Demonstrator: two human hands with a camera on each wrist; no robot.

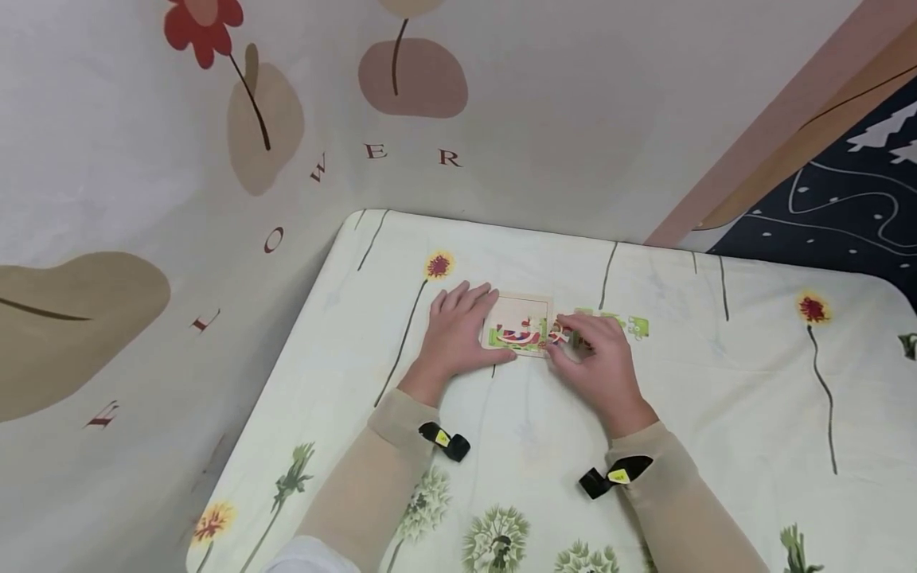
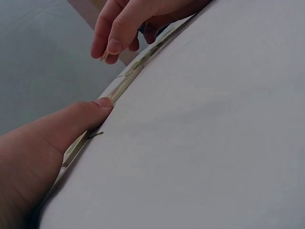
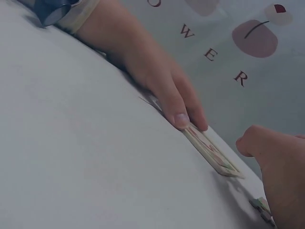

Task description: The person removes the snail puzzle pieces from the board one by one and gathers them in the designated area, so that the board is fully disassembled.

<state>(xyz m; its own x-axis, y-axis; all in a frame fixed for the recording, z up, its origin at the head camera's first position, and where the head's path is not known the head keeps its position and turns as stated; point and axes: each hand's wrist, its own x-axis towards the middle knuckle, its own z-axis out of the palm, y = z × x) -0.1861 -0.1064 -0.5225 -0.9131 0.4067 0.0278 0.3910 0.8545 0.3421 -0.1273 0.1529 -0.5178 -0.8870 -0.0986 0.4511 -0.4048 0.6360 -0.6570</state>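
A small square puzzle board lies on the table, its near part filled with a red, blue and green picture and its far part bare wood. My left hand holds it at the left side, thumb along the near edge and index finger by the far left corner; the thumb presses that edge in the left wrist view. Between thumb and fingers, my right hand pinches a red and white puzzle piece over the board's right edge. In the right wrist view the piece is hidden behind the right hand.
Several loose green puzzle pieces lie right of the board, partly covered by the right hand. A flower-printed cloth covers the table. A wall hanging with letters rises behind the far edge.
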